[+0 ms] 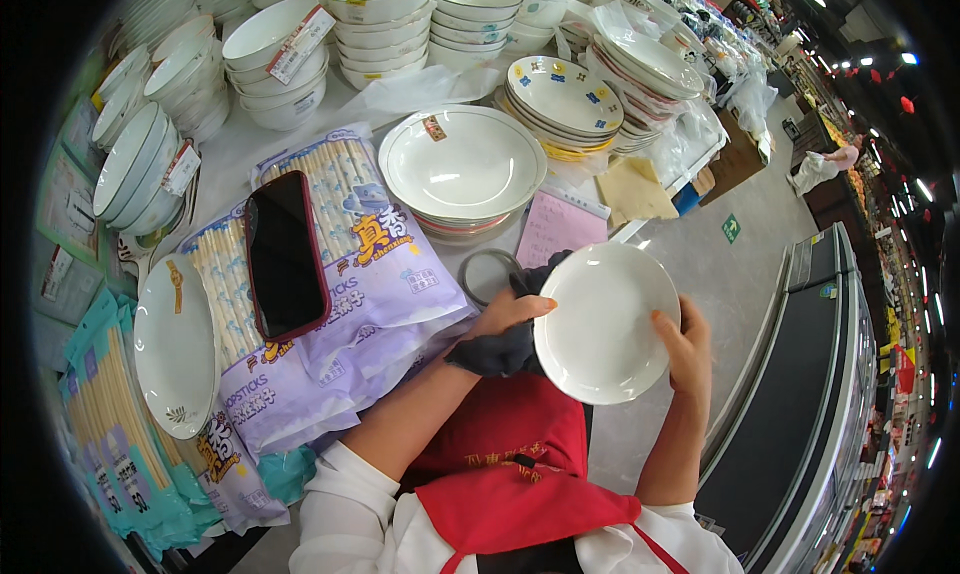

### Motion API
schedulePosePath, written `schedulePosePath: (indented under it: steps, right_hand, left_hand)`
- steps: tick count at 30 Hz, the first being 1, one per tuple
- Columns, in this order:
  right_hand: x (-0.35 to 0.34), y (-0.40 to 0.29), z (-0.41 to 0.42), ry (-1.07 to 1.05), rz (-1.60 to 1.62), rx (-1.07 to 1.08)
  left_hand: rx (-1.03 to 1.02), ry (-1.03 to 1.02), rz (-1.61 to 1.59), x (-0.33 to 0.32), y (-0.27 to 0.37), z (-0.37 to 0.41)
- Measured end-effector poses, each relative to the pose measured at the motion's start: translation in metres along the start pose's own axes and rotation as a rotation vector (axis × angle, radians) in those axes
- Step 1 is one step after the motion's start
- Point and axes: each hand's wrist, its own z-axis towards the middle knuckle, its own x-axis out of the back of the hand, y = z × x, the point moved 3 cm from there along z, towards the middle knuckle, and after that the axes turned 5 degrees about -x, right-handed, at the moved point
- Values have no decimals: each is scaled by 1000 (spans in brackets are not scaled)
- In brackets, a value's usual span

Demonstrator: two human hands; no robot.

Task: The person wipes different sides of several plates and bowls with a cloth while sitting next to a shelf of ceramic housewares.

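A white ceramic plate point(609, 326) is held up in front of my red apron, over the table's near edge. My left hand point(510, 315) grips its left rim, thumb on the face, with a dark cloth point(495, 353) bunched in the same hand and partly behind the plate. On the opposite rim, my right hand point(686, 341) has its thumb on the face and its fingers behind. Just beyond the plate lie a pink sheet with handwriting point(559, 229) and a grey ring point(487, 274). A stack of white plates point(463, 165) stands farther back.
Packs of disposable chopsticks point(360, 274) cover the table's left part, with a smartphone point(287, 255) and an oval dish point(178, 349) on top. Bowl stacks point(382, 26) and patterned plates point(566, 98) line the back. A refrigerated case point(795, 379) stands right, across the aisle; a person point(832, 161) is farther off.
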Motion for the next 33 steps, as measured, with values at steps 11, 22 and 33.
schedulePosePath:
  steps: [11, 22, 33]
  right_hand:
    - [-25, 42, -35, 6, 240, -387]
    - [-89, 79, -46, 237, 576, -409]
    - [-70, 47, -51, -49, 346, -510]
  left_hand:
    - [-230, 11, 185, -10, 12, 6]
    - [-220, 19, 78, 6, -3, 3]
    - [-50, 62, -381, 11, -9, 13]
